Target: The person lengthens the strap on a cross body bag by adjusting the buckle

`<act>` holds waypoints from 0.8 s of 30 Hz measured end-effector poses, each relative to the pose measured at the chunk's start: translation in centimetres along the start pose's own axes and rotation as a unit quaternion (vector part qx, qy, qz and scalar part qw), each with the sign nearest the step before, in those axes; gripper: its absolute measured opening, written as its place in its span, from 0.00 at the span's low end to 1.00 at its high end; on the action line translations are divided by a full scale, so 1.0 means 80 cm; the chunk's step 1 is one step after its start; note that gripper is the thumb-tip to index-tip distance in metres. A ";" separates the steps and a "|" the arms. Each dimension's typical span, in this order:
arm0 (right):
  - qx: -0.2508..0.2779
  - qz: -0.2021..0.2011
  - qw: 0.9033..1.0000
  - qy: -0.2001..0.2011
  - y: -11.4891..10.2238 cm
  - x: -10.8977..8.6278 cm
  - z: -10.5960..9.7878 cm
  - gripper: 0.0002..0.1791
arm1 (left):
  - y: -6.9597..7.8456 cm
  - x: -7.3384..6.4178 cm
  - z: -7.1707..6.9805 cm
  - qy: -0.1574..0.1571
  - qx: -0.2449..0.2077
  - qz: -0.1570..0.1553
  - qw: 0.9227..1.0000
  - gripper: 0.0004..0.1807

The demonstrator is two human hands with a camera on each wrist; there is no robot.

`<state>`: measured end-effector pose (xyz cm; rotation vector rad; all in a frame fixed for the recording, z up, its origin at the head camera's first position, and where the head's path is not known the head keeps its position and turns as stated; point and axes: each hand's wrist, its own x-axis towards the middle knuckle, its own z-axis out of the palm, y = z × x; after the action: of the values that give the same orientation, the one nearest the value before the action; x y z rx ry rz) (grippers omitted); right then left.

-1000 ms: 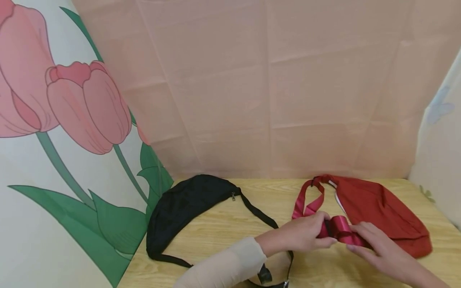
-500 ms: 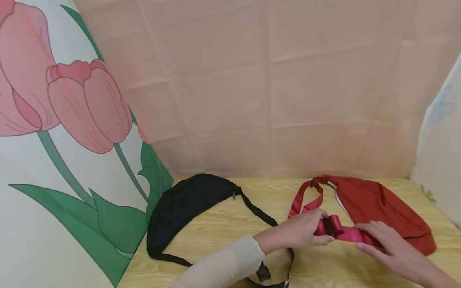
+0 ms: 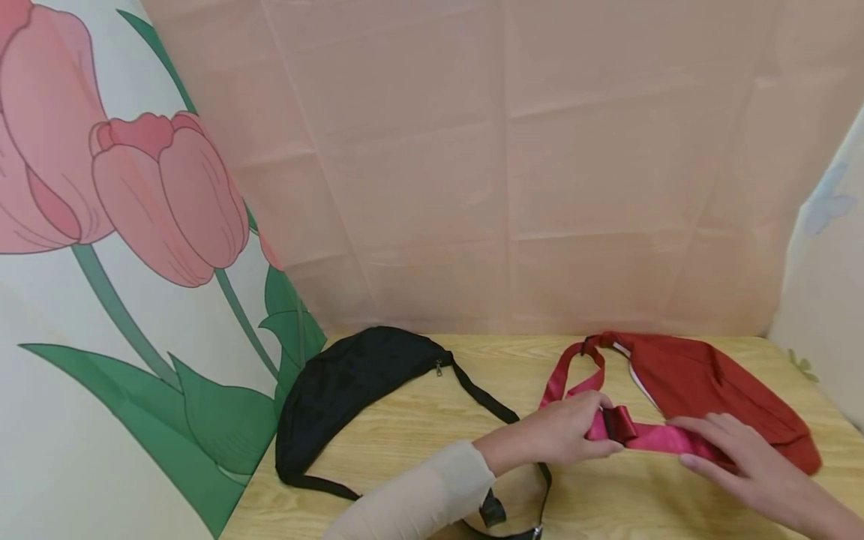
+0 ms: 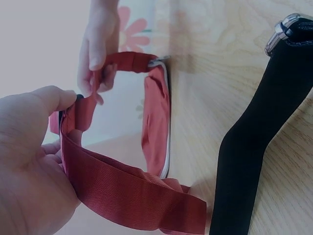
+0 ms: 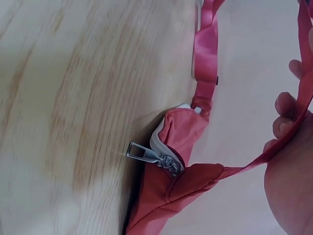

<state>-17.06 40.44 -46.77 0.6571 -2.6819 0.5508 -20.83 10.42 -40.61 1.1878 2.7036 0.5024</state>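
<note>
A red sling bag [image 3: 718, 390] lies at the right of the wooden table, its red strap [image 3: 655, 438] raised in front of it. My left hand [image 3: 567, 433] pinches the strap at a black slider buckle [image 3: 613, 424], thumb on the buckle's edge in the left wrist view. A small loop of webbing stands up beside the buckle. Further right, my right hand [image 3: 752, 465] holds the strap, and the stretch between both hands is nearly straight. In the right wrist view the strap runs from the bag's end, near a metal zipper pull [image 5: 144, 153], across my fingers [image 5: 283, 104].
A black waist bag [image 3: 358, 394] lies on the table [image 3: 405, 442] to the left. Its black strap [image 3: 482, 394] curves forward, passing under my left forearm. A pink backdrop [image 3: 432, 165] rises behind the table, and a tulip-print panel [image 3: 169, 202] stands at the left.
My right hand has moved right, lengthening the strap between my hands. The webbing loop at the buckle has become smaller. My left hand has shifted slightly left.
</note>
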 end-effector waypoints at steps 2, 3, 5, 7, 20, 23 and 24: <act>-0.001 0.004 1.000 -0.004 0.003 0.000 -0.001 0.25 | -0.001 0.000 -0.001 -0.003 -0.006 -0.001 1.000 0.30; -0.002 0.005 1.000 -0.003 0.004 -0.001 -0.002 0.25 | -0.002 0.000 -0.001 -0.004 -0.009 -0.002 1.000 0.30; -0.001 0.008 1.000 -0.006 0.007 -0.001 -0.002 0.25 | -0.002 -0.001 -0.002 -0.005 -0.015 -0.003 1.000 0.30; -0.004 0.009 1.000 -0.007 0.010 -0.002 -0.003 0.25 | -0.003 -0.001 -0.002 -0.005 -0.019 -0.003 1.000 0.30; -0.010 0.010 1.000 -0.003 0.022 -0.005 -0.005 0.26 | -0.001 -0.002 -0.004 0.004 -0.024 -0.008 1.000 0.30; -0.011 0.011 1.000 -0.003 0.025 -0.006 -0.006 0.26 | -0.001 -0.002 -0.003 0.006 -0.023 -0.006 1.000 0.30; -0.011 0.012 1.000 -0.005 0.026 -0.006 -0.006 0.26 | -0.001 -0.002 -0.003 0.006 -0.022 -0.004 1.000 0.29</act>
<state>-17.56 42.52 -47.13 0.6231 -2.7042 0.5250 -20.82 10.18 -40.43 1.1652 2.6930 0.5659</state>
